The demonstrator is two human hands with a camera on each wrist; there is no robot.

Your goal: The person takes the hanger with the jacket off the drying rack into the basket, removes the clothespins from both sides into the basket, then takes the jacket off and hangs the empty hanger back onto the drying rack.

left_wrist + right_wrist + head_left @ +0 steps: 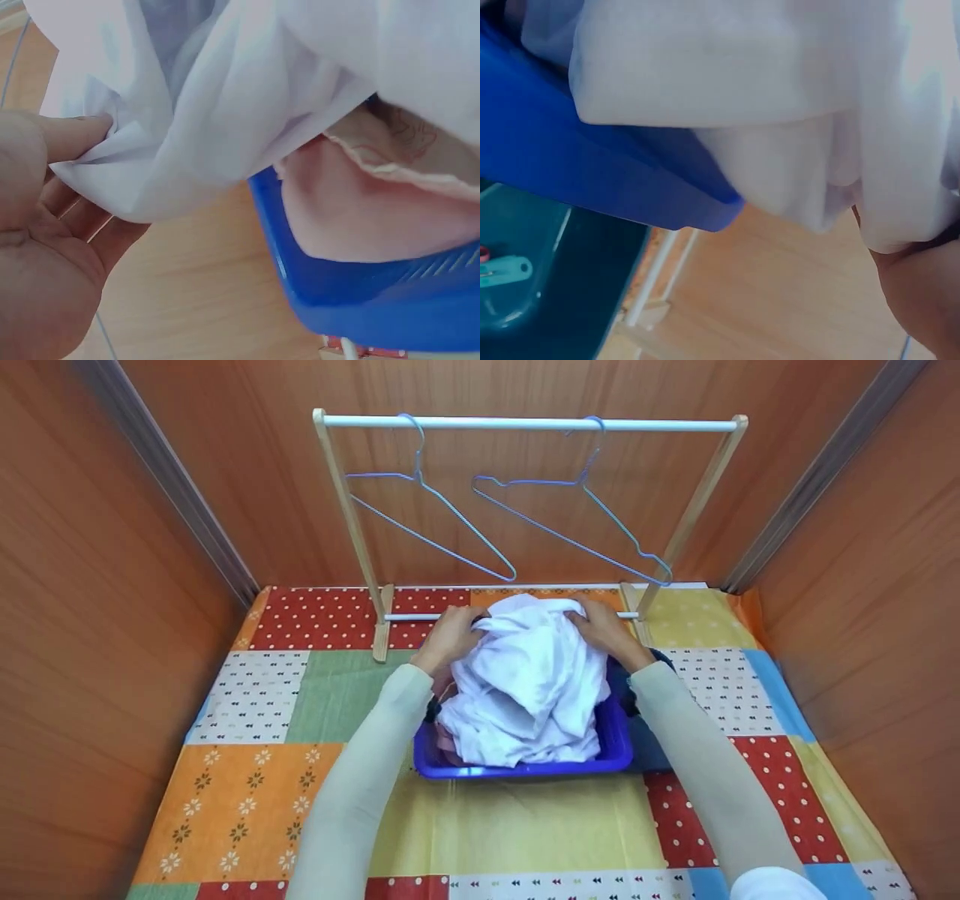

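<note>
A crumpled white garment [532,675] rises out of a blue plastic basket [525,771] in the head view, its lower folds still inside. My left hand [452,637] pinches its upper left edge; in the left wrist view the thumb presses the white fabric against the fingers. On the opposite side, my right hand [606,631] grips the upper right edge, its fingers mostly covered by cloth in the right wrist view. Pink cloth [352,210] lies in the basket under the white garment. The garment's exact kind is hidden by its folds.
Behind the basket stands a rack with a white rail [510,424], carrying a left wire hanger [375,475] and a right wire hanger [540,482]. A dark teal bin [562,255] beside the basket holds a light teal item [510,270]. Wooden panels enclose the patchwork-covered table [247,795].
</note>
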